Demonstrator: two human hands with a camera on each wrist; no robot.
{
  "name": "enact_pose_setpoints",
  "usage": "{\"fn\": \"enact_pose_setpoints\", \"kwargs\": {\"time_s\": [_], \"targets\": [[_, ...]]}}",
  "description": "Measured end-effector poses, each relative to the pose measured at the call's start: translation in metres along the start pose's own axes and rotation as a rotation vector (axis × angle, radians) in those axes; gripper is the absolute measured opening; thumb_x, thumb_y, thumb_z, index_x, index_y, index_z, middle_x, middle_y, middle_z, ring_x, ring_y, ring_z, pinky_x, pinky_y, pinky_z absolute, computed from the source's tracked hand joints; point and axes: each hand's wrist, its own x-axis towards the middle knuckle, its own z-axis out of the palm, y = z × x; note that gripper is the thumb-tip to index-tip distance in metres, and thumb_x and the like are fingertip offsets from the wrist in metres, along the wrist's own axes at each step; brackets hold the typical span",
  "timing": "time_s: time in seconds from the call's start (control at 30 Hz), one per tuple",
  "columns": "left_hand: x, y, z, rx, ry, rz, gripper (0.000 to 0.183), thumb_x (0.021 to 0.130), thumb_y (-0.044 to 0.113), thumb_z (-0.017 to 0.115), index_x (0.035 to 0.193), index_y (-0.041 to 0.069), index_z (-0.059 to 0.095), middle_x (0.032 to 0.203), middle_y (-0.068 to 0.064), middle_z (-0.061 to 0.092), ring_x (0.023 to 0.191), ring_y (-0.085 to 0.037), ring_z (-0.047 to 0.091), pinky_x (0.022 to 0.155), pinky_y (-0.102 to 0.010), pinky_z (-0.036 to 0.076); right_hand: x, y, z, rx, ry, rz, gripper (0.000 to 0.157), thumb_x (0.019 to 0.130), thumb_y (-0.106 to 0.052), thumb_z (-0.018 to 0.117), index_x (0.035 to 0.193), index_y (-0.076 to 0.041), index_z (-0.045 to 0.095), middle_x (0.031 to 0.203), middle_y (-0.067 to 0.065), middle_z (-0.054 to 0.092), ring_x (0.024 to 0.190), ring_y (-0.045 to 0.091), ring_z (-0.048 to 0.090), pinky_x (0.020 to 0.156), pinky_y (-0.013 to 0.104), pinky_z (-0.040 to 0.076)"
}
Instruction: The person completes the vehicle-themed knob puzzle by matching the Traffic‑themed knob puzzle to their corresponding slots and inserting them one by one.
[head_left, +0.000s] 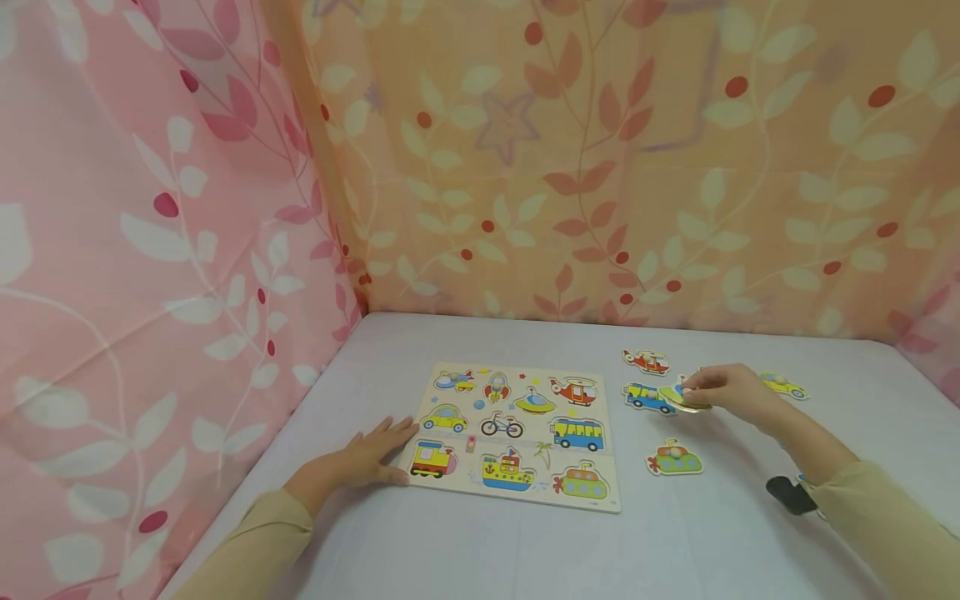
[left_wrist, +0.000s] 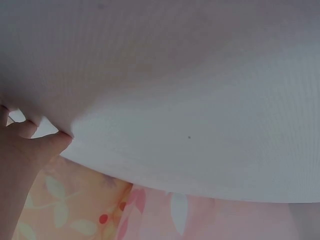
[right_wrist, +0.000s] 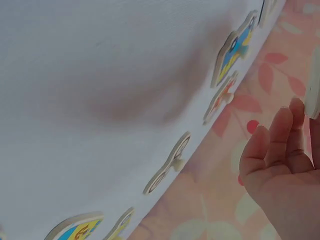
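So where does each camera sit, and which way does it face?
Head: on the person's head, facing forward and down at the puzzle board; left hand, right hand and both sleeves show.
Left wrist: worn there, facing across the tabletop to the patterned curtain; part of that hand shows.
Right wrist: worn there, facing loose pieces and curtain; that hand shows, lower right.
Shared: head and right wrist both show the bus piece.

The left arm [head_left: 258,533] extends forward, bare at the wrist below a beige sleeve [head_left: 255,546]. The left hand [head_left: 367,454] rests low, palm down, fingers extended, thumb apart. The right arm [head_left: 862,500] reaches forward and angles inward. The right hand [head_left: 723,390] is raised; thumb and index finger pinch, while the remaining fingers bend loosely.
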Motion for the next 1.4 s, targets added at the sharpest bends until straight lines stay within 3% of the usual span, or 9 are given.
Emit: {"fn": "enact_pose_setpoints", "kwargs": {"time_s": [0.47, 0.8, 1.4], "targets": [[0.000, 0.001, 0.000, -0.008, 0.001, 0.002, 0.089, 0.082, 0.045, 0.074, 0.153, 0.015, 0.031, 0.161, -0.009, 0.020, 0.147, -0.038, 0.004, 0.110, -0.068, 0.002, 0.012, -0.021, 0.016, 0.044, -0.008, -0.055, 0.035, 0.087, -0.028, 0.074, 0.106, 0.001, 0.067, 0.095, 0.006, 0.067, 0.090, 0.023, 0.057, 0.083, 0.045, 0.049], [-0.001, 0.003, -0.001, -0.013, -0.002, -0.012, 0.088, 0.082, 0.043, 0.074, 0.153, 0.015, 0.031, 0.161, -0.008, 0.020, 0.147, -0.037, 0.004, 0.110, -0.067, 0.002, 0.020, -0.032, 0.032, 0.056, 0.013, -0.072, 0.032, 0.086, -0.028, 0.075, 0.101, 0.000, 0.069, 0.095, 0.006, 0.067, 0.089, 0.023, 0.056, 0.080, 0.037, 0.048], [-0.002, 0.006, -0.003, -0.022, -0.006, -0.014, 0.087, 0.082, 0.041, 0.075, 0.153, 0.015, 0.031, 0.161, -0.008, 0.021, 0.147, -0.037, 0.003, 0.111, -0.067, 0.002, 0.034, -0.050, 0.055, 0.086, 0.013, -0.122, 0.033, 0.086, -0.028, 0.075, 0.105, -0.001, 0.072, 0.104, 0.010, 0.065, 0.097, 0.026, 0.053, 0.079, 0.034, 0.045]]}}
